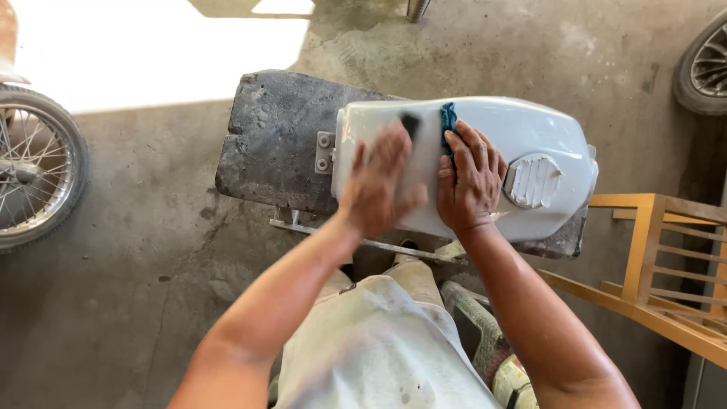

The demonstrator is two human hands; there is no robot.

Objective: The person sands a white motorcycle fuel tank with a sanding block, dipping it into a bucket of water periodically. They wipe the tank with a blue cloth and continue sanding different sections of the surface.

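Observation:
A pale grey motorcycle fuel tank (530,136) lies on its side on a dark, worn bench (276,140), its round ribbed filler area (532,182) facing me. My left hand (379,182) is blurred with motion and presses a small dark pad (410,123) flat against the tank's surface. My right hand (469,178) rests on the tank just beside it, fingers spread over a blue cloth (448,121). Both forearms are dusty.
A spoked wheel with tyre (34,170) stands at the left edge, another tyre (704,68) at the top right. A yellow wooden chair frame (655,265) is at the right. The concrete floor (136,303) is stained, with bright sunlight at the top left.

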